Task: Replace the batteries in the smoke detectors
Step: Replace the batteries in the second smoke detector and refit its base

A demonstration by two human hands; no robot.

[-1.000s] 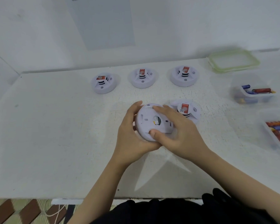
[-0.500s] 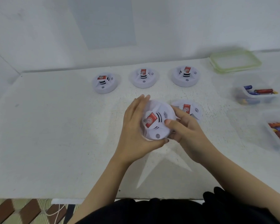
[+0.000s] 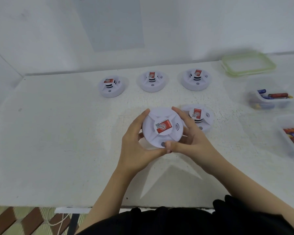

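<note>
Detector [image 3: 162,128] is up off the table [image 3: 58,141], face up, round so no long axis. Left hand [image 3: 136,146] grips the left rim, right hand [image 3: 190,141] grips the right rim, both equally near. Battery side faces down, so I'd judge a flip comes next.

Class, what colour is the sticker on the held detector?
Red, with a white mark, on the detector; head view shows it.

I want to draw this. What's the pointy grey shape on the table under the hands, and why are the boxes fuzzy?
Head view: that shape is probably the shadow of the left hand, right hand and smoke detector on the table. Head view, right edge: the battery boxes look soft and stretched by the wide lens.
</note>
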